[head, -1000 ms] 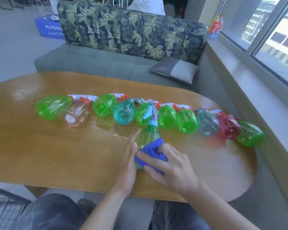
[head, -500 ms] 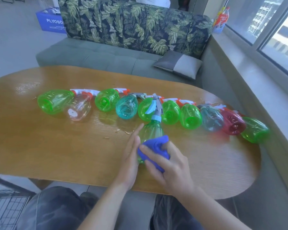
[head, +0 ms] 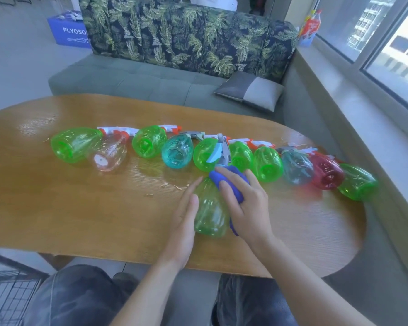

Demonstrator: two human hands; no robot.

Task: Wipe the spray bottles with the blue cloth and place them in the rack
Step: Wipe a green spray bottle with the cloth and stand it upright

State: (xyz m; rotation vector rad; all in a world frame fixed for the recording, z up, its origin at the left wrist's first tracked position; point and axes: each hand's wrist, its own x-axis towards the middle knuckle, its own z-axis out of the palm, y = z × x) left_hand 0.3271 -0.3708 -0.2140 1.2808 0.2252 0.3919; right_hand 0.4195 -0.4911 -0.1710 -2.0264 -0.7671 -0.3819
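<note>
Cloth (head: 231, 184) lay clamped under the right hand (head: 250, 205) at centre frame — left hand (head: 184, 220) flat-fingered, steadying the green bottle (head: 210, 212); firmer bracing would likely stop rolling.

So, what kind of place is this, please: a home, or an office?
Probably a lounge or sitting corner; home or office, I cannot tell. A sofa with leaf-print cushions stands behind the wooden table, beside a large window facing other buildings.
</note>
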